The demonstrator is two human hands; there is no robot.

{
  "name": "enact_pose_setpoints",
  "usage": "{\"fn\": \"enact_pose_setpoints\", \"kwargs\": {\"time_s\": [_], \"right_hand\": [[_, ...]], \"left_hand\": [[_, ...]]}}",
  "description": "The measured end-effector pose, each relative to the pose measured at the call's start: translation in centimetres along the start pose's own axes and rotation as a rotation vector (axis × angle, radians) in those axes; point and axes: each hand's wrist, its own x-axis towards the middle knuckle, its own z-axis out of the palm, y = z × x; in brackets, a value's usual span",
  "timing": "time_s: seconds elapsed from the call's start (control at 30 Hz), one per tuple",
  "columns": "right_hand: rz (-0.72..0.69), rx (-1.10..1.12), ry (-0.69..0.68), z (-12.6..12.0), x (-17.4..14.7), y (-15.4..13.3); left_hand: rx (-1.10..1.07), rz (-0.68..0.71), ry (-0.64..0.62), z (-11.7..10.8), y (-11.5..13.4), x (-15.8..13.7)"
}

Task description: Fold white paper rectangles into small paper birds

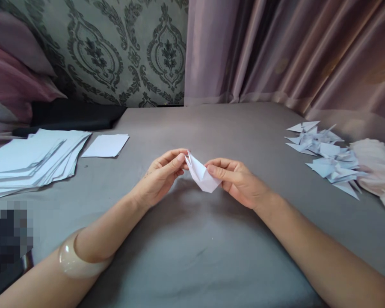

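A partly folded white origami paper (202,176) is held up between my two hands, above the grey cloth surface. At its pointed upper left end, my left hand (163,173) pinches it with thumb and fingertips. My right hand (235,177) grips its right side, the thumb lying on the near face and the fingers behind. The paper has a slim split point at the left and a broader, bent body below. Parts of it behind my fingers are hidden. A pale bangle circles my left forearm.
To the left lie a large stack of white paper (35,158) and a small pile of square sheets (105,146). Several folded paper cranes (329,149) are heaped at the right beside a pale cloth (374,158). A black cloth (77,114), patterned wall and curtain (231,51) border the back.
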Motion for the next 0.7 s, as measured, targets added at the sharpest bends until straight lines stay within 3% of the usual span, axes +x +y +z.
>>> {"fn": "enact_pose_setpoints", "kwargs": {"time_s": [0.13, 0.3, 0.43, 0.7], "right_hand": [[-0.217, -0.093, 0.234, 0.1, 0.7, 1.0], [-0.429, -0.297, 0.418, 0.3, 1.1, 2.3], [-0.511, -0.405, 0.523, 0.8, 0.8, 2.7], [-0.550, -0.461, 0.578, 1.1, 0.7, 2.8]], "left_hand": [[-0.036, -0.090, 0.022, 0.4, -0.8, -0.1], [0.009, -0.096, 0.050, 0.6, -1.6, -0.4], [-0.058, -0.153, 0.088, 0.8, -1.6, -0.4], [-0.058, -0.172, 0.083, 1.5, -1.9, -0.5]]}}
